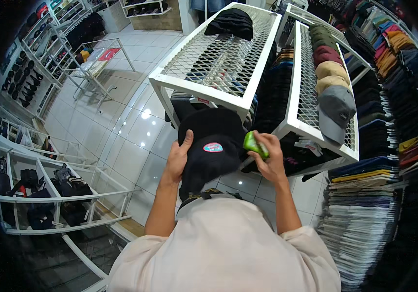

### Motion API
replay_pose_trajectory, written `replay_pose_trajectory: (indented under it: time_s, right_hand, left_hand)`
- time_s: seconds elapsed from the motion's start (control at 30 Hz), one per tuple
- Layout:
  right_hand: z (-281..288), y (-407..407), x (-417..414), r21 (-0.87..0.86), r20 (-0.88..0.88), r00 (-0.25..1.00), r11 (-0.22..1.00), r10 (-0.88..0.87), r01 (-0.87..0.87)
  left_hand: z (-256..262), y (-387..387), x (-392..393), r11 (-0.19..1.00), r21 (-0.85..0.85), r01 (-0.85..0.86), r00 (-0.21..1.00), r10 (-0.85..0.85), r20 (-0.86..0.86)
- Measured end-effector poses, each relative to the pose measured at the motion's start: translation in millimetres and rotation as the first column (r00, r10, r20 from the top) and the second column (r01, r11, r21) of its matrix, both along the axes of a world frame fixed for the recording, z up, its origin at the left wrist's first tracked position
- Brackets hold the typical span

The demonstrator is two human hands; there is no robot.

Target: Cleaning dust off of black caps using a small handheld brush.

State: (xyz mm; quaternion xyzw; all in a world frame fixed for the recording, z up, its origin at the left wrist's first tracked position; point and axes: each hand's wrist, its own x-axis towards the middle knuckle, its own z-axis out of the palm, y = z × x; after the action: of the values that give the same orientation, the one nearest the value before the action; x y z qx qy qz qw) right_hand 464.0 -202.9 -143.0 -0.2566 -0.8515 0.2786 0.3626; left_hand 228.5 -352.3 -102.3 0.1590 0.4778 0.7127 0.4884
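A black cap (214, 127) with an oval pink and turquoise patch is held by my left hand (180, 155), the thumb lying on its left side. In my right hand (270, 155) is a bright green object (254, 144), close to the cap's right edge; its exact kind cannot be told. Beyond the cap stands a white metal mesh rack (199, 87) with a stack of black caps (230, 22) on top. A grey cap (336, 109) lies nearest on the right-hand rack, in line with beige, maroon and olive caps (321, 34).
The white frame of the right-hand rack (292, 122) rises just past my right hand. Folded clothes (358, 219) are stacked at the lower right. White shelving with black bags (57, 200) stands at the left, and a small wire table (84, 73) farther off on the tiled floor.
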Motion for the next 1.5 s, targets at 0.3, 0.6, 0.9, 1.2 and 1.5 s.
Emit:
replay_pose_trajectory:
  time_s: [0.3,0.6,0.9,1.2,1.5]
  right_hand:
    - [17,9,-45,0.018,-0.067,0.987,0.989,-0.148,0.15]
    - [23,24,-64,-0.039,-0.133,0.963,0.972,-0.235,0.232]
    - [29,21,-84,-0.073,-0.168,0.975,0.988,-0.147,0.137]
    - [50,23,-126,0.002,-0.182,0.981,0.998,-0.063,0.064]
    - [72,29,-179,0.018,-0.191,0.957,0.974,-0.218,0.225]
  left_hand:
    - [-35,9,12,0.984,0.019,0.176,0.968,-0.176,0.178]
    - [-23,3,19,0.976,-0.191,0.106,0.994,-0.111,-0.013]
    - [-7,5,16,0.994,-0.104,0.044,0.996,-0.051,-0.068]
    - [-40,16,-36,0.981,-0.195,0.009,0.971,-0.055,-0.231]
    - [-24,51,-106,0.985,-0.093,0.143,0.96,-0.161,-0.229]
